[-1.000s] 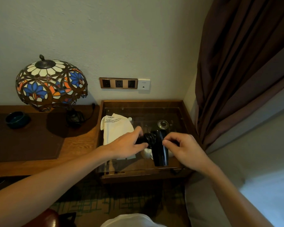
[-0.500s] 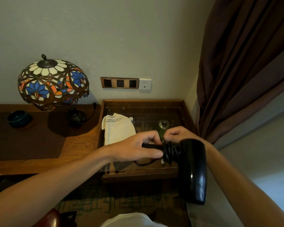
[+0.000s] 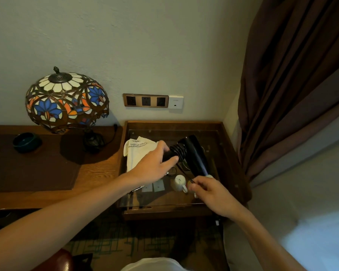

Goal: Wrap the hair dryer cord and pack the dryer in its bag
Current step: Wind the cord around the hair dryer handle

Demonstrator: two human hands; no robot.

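A glass-topped wooden bench [image 3: 226, 153] fills the corner between a pale wall and a brown curtain [image 3: 294, 85], beside a lower desk with a stained-glass lamp [image 3: 67, 100] and a dark bowl [image 3: 26, 142]. Above the glass, the left hand [image 3: 153, 165] has its grip closed round the black hair dryer [image 3: 194, 155] handle, wound with cord [image 3: 179, 151]. The right hand [image 3: 209, 190] pinches the cord's loose end. The cream bag [image 3: 137, 151] lies behind the left hand; a white cup [image 3: 178, 182] sits under the glass.
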